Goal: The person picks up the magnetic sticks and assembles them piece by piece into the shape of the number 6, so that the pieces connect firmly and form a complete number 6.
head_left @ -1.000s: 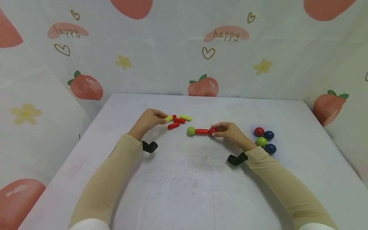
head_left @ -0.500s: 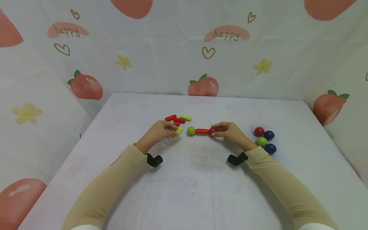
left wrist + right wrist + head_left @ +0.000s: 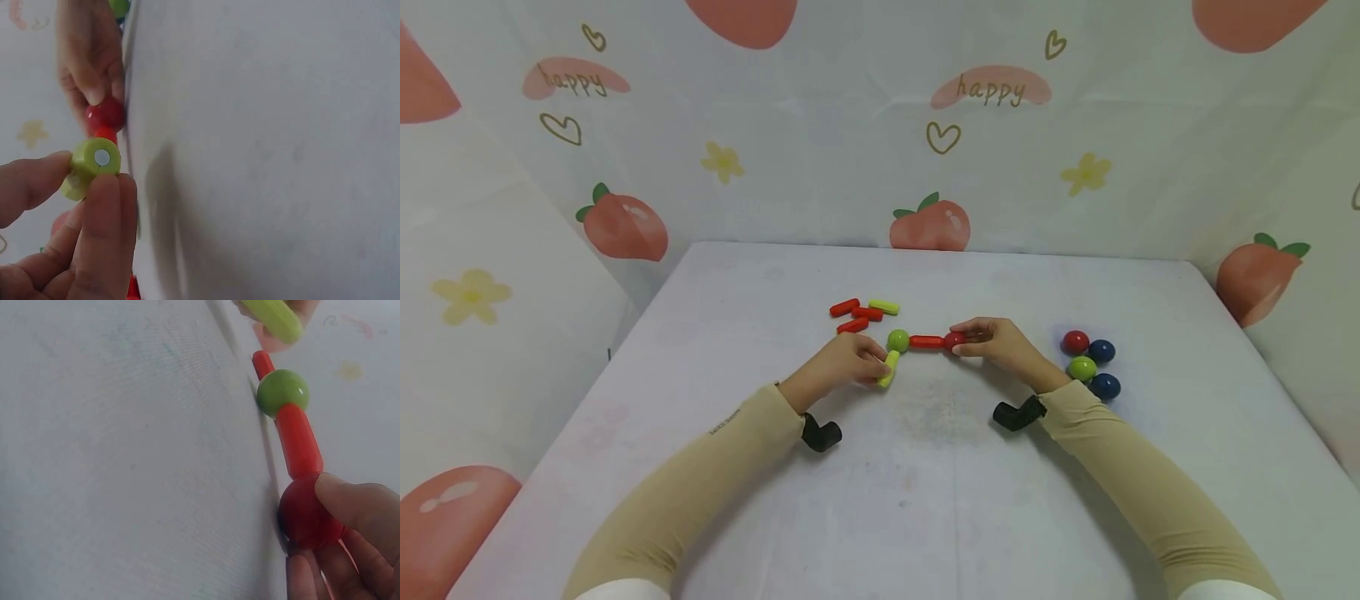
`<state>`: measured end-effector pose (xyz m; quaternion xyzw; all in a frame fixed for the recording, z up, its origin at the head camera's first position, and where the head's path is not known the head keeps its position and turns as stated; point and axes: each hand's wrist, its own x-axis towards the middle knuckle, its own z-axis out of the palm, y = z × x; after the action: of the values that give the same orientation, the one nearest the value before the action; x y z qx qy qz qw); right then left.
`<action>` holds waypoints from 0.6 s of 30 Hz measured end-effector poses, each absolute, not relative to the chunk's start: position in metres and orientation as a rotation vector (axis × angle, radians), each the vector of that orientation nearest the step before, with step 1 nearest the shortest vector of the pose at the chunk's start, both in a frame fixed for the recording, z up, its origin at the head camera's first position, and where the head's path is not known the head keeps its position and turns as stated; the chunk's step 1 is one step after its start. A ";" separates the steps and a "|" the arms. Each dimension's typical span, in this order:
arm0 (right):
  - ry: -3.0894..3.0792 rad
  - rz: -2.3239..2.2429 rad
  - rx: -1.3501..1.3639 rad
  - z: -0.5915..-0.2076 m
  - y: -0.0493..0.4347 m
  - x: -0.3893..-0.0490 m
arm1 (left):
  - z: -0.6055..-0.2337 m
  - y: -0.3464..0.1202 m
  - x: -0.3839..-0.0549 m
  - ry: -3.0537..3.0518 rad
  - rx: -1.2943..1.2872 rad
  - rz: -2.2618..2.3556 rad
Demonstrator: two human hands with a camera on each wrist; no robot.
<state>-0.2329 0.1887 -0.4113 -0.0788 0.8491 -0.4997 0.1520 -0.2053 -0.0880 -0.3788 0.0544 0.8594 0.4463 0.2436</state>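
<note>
My left hand pinches a yellow-green rod between thumb and fingers. A pale round disc shows on the rod's end in the left wrist view. The rod's far end is close to a green ball; the right wrist view has a gap between them. From the green ball a red rod runs to a red ball, the three joined in a line on the table. My right hand grips the red ball with thumb and fingertips.
Several loose rods lie behind my left hand: red rods and one yellow-green rod. Right of my right hand sit a red ball, a green ball and two dark blue balls. A patterned cloth hangs behind the white table.
My left hand has carried the yellow-green rod from the loose rods rightward and nearer to me, turning it toward the green ball. My right hand stays in place on the red ball.
</note>
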 end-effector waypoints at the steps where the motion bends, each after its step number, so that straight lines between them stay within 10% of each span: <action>1: 2.440 -1.429 -0.229 -0.411 0.189 -0.233 | -0.380 -0.086 -0.205 2.334 0.130 1.229; 18: 2.419 -1.406 -0.183 -0.409 0.190 -0.233 | -0.393 -0.076 -0.210 2.262 -0.055 1.281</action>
<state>-0.2331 0.1896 -0.4092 -0.0642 0.8504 -0.4943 0.1682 -0.2101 -0.0764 -0.3925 -0.0203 0.8383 0.4748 0.2672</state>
